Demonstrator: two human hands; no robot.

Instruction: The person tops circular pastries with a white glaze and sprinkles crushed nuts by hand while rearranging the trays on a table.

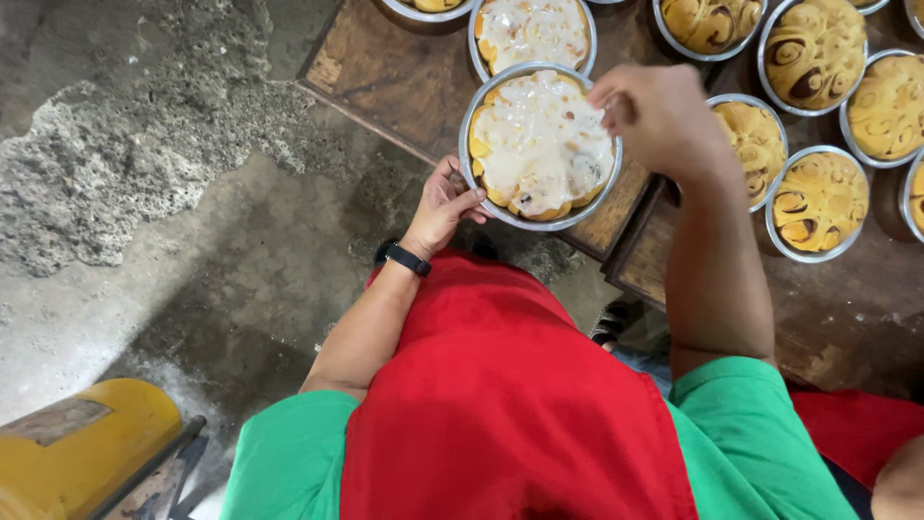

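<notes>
My left hand (445,204) grips the round iced pan's (539,144) near rim. It sits flat, with no long axis. My right hand (653,111) hovers pinched shut over the icing.

White glaze covers the golden-brown rolls in the round silver metal pan (474,116) under my hands. The unglazed round pan of buns (819,200) shows dark brown swirls on yellow. My apron (500,404) is red over a green shirt (289,462), my wristband (407,258) black. The worn wooden bench (404,82) is dark brown, the concrete floor (144,193) mottled grey.
</notes>
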